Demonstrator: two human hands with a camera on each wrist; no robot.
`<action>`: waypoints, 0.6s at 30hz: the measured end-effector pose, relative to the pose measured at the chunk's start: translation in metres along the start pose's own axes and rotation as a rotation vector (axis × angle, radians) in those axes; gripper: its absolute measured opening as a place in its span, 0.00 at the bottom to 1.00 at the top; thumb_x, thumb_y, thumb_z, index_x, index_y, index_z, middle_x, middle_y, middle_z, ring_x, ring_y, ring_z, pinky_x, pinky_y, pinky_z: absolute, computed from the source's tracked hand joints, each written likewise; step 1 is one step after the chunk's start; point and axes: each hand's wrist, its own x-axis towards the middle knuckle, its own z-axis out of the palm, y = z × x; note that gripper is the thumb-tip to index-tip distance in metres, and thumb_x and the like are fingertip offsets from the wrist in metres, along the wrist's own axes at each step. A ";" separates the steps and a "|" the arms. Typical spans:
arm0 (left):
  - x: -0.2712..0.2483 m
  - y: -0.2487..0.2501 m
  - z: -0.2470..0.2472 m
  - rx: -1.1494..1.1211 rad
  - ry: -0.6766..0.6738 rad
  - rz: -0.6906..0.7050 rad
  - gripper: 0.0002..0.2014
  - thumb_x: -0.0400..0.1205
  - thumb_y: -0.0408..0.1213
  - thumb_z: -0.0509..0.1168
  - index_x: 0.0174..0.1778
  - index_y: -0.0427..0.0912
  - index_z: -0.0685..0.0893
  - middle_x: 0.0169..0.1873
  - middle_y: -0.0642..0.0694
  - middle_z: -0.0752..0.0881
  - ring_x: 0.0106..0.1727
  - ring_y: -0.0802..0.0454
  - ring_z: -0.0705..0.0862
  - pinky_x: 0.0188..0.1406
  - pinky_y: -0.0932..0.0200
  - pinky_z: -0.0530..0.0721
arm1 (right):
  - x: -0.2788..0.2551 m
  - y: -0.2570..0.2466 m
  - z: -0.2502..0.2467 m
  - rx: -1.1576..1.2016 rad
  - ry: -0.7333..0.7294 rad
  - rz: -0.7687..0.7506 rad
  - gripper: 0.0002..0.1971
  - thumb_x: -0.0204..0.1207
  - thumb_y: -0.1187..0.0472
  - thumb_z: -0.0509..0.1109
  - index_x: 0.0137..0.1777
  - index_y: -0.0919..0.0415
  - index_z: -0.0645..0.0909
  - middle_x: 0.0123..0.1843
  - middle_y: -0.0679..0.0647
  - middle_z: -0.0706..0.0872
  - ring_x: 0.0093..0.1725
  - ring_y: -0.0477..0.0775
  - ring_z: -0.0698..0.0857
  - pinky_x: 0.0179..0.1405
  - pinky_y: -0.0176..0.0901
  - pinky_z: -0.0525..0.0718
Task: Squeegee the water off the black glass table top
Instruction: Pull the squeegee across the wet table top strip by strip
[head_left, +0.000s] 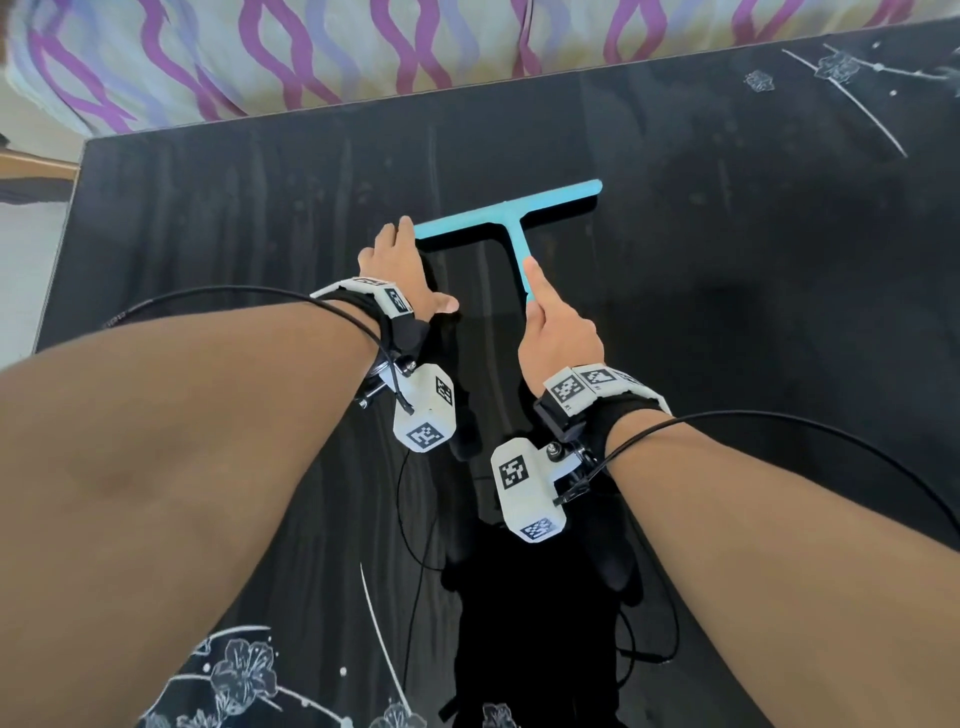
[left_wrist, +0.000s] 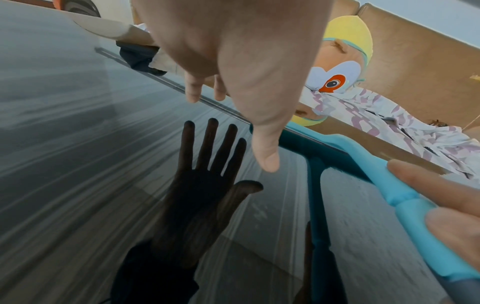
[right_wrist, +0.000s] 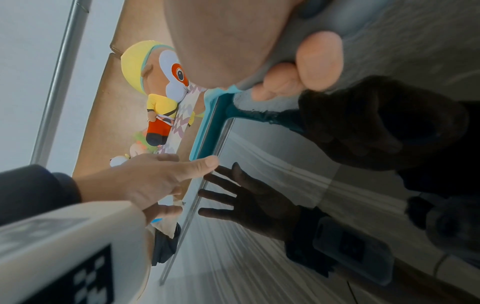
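A light-blue T-shaped squeegee (head_left: 511, 213) (left_wrist: 400, 195) (right_wrist: 201, 133) lies with its blade on the black glass table top (head_left: 727, 286) (left_wrist: 64, 123), near the far edge. My right hand (head_left: 558, 332) (right_wrist: 233, 41) grips the handle, with the index finger stretched along it. My left hand (head_left: 402, 270) (left_wrist: 233, 61) (right_wrist: 145, 181) is open with straight fingers just above the glass, beside the blade's left end. Its dark reflection shows below it. Pale streaks of water run along the glass on the left half.
Bedding with purple wavy stripes (head_left: 311, 52) lies just beyond the table's far edge, and a yellow plush toy (left_wrist: 342, 67) (right_wrist: 155, 82) sits behind it. White flower prints (head_left: 244, 670) mark the near left and far right corners. The table's left edge (head_left: 62, 234) is close.
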 end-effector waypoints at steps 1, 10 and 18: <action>-0.010 0.000 0.000 0.017 -0.009 0.004 0.55 0.71 0.51 0.77 0.84 0.37 0.47 0.83 0.39 0.56 0.82 0.37 0.59 0.80 0.46 0.59 | -0.008 0.003 -0.001 -0.003 -0.007 0.001 0.25 0.88 0.53 0.51 0.82 0.29 0.55 0.25 0.48 0.73 0.24 0.46 0.73 0.23 0.39 0.70; -0.106 -0.017 0.037 0.158 -0.289 -0.163 0.81 0.45 0.60 0.84 0.79 0.59 0.27 0.84 0.44 0.37 0.80 0.23 0.54 0.72 0.24 0.63 | -0.083 0.034 -0.005 -0.009 -0.046 0.010 0.26 0.88 0.53 0.50 0.82 0.29 0.54 0.27 0.49 0.75 0.27 0.48 0.76 0.33 0.45 0.77; -0.156 -0.031 0.071 0.109 -0.117 -0.127 0.76 0.51 0.54 0.85 0.82 0.58 0.33 0.85 0.46 0.43 0.84 0.32 0.46 0.72 0.20 0.58 | -0.145 0.061 0.010 -0.020 -0.051 0.018 0.26 0.88 0.52 0.48 0.82 0.27 0.49 0.29 0.49 0.77 0.29 0.47 0.77 0.23 0.40 0.68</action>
